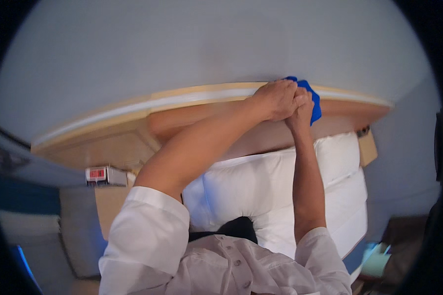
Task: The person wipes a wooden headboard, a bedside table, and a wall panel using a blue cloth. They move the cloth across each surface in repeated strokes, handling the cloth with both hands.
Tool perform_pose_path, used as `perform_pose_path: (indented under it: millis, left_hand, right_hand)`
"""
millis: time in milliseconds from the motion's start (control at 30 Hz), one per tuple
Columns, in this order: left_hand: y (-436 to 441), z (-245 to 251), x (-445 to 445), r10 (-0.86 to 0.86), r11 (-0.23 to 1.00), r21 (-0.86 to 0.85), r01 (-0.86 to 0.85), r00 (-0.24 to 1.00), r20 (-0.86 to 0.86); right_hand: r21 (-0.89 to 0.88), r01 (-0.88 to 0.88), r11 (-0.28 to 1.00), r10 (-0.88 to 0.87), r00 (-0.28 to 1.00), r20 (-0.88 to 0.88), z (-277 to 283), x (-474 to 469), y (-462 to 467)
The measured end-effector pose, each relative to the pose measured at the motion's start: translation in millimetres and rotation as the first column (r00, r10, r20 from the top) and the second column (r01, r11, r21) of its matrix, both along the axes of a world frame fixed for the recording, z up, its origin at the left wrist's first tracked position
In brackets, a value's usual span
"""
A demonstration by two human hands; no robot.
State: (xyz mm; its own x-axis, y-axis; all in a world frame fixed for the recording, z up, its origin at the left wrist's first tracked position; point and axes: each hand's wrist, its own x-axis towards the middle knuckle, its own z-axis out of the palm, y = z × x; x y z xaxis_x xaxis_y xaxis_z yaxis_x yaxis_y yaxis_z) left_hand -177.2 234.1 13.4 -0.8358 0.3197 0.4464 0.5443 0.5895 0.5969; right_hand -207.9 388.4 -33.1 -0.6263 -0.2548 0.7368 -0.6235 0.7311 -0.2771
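Observation:
Side by side at the top of the headboard, both of my hands grip a bunched blue cloth [315,105]. My left hand [277,99] has reached across to the right, its fingers curled at the cloth's upper edge. Against it, my right hand [302,107] closes on the cloth, which spreads out beyond its knuckles. The headboard has a brown padded panel [350,108] under a light wooden top edge with a pale strip [206,95]. Part of the cloth is hidden behind my fingers.
Below the headboard lies a bed with white pillows [254,180] and white bedding [345,206]. A box with a red and white label [96,175] stands on a bedside table [105,210] at left. A light wooden piece [368,149] is at the bed's right. A grey wall [151,44] rises behind.

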Motion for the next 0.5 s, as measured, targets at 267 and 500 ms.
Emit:
perform_pose_path:
  millis: [267,500]
  left_hand:
    - [-199,6,174,0.249,0.969,-0.009,-0.249,0.967,0.046]
    - [-314,-32,250,0.434,0.885,-0.083,-0.457,0.877,-0.205]
  right_hand:
    - [0.161,-0.369,0.915,0.372,0.928,0.009,27,130,-200]
    - [0.218,-0.455,0.863,0.445,0.89,0.096,31,191,-310]
